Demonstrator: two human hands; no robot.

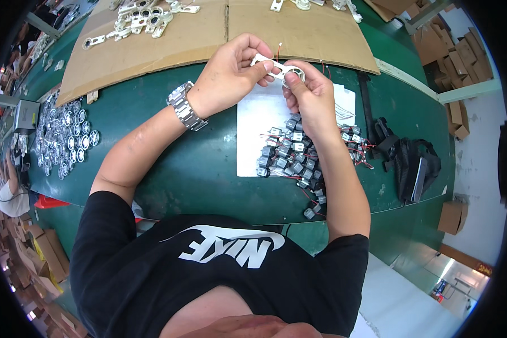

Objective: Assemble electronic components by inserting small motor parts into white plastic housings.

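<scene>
Between my two hands is a white plastic housing with a ring at its right end, held above the near edge of the cardboard. My left hand, with a metal watch on the wrist, pinches the narrow end between thumb and fingers. At the ring end, my right hand grips with its thumb pressed on the ring. Thin red wires stick up beside the housing; where they join it is hidden by my fingers. Below my right hand, several small grey motors with red wires lie heaped, partly on a white sheet.
Cardboard covers the far part of the green table, with more white housings on it. Many shiny metal rings are spread at the left. A black bag lies at the right. Another person is at far left.
</scene>
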